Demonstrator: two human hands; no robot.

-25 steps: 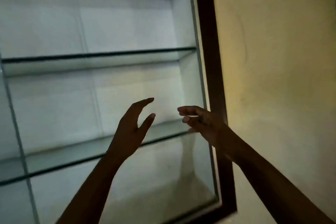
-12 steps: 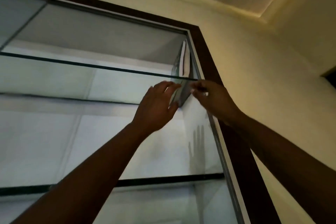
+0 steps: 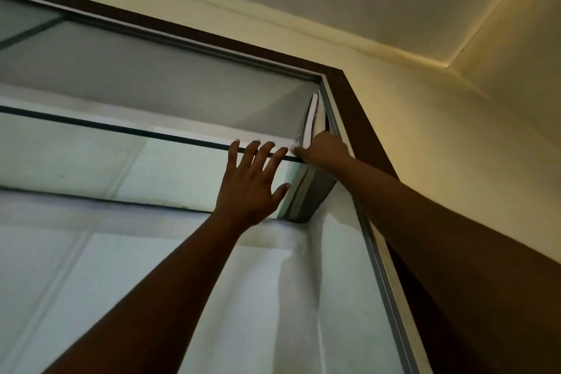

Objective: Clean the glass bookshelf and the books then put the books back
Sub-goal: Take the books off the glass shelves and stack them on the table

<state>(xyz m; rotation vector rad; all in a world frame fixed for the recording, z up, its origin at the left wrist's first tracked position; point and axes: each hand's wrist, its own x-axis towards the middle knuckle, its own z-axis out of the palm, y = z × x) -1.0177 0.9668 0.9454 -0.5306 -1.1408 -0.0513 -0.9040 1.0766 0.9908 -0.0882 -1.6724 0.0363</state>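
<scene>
I look up at the top of the glass bookshelf, whose highest glass shelf (image 3: 121, 155) has a dark front edge. A few thin books (image 3: 311, 127) stand upright at its far right end, against the side wall. My right hand (image 3: 321, 152) is closed around the books' lower front edge at shelf level. My left hand (image 3: 252, 182) is spread flat, fingers apart, under and against the shelf's front edge just left of the books, holding nothing. The books' lower parts show through the glass.
A dark brown wooden frame (image 3: 361, 118) and a silver sliding rail (image 3: 382, 276) border the shelf on the right. The cream wall (image 3: 455, 161) and ceiling lie beyond. The white back panel (image 3: 151, 282) fills the compartment below.
The view has swung up from the lower shelves to the top shelf. Both hands rose to it; my right hand took hold of the books and my left hand spread against the shelf edge.
</scene>
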